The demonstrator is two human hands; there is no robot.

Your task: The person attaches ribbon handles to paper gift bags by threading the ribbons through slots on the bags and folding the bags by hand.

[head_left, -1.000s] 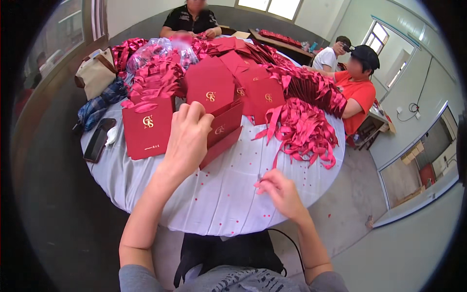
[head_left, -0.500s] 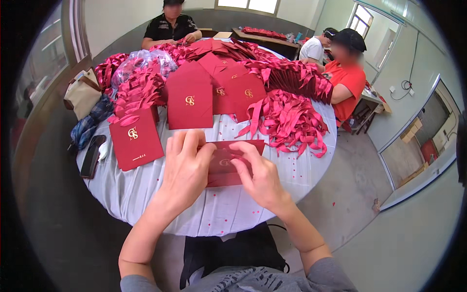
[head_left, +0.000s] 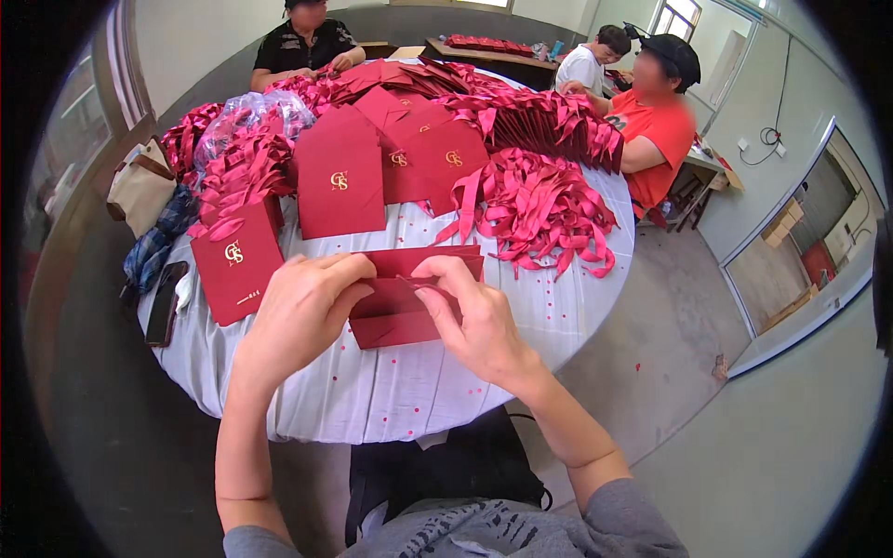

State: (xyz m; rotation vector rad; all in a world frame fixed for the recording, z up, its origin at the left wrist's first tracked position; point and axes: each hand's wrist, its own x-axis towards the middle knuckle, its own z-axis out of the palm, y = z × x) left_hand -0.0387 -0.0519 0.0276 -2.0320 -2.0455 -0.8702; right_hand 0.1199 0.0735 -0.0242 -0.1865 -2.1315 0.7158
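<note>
A small dark-red paper bag (head_left: 398,329) stands on the near part of the table, its upper edges parted. My left hand (head_left: 302,314) pinches the bag's left upper edge, thumb bent toward the fingers. On the other side, my right hand (head_left: 479,325) is closed on the right upper edge, thumb and forefinger close together. What lies between those fingertips is too small to make out. Just beyond are flat red bags (head_left: 339,195) with gold emblems, and a heap of pink-red ribbon (head_left: 549,209). Left of my left hand lies a stack of red bags (head_left: 233,279) with ribbon handles.
A white cloth (head_left: 316,400) with small red dots covers the round table. A phone (head_left: 166,307), a plaid umbrella (head_left: 153,237) and a beige bag (head_left: 144,191) line its left edge. One person (head_left: 302,46) sits across; another in orange (head_left: 656,130) works at the right.
The bag's front with its gold emblem was showing; now the bag is tilted and its upper edges stand apart. Both hands have shifted their hold along the top. The view has moved slightly.
</note>
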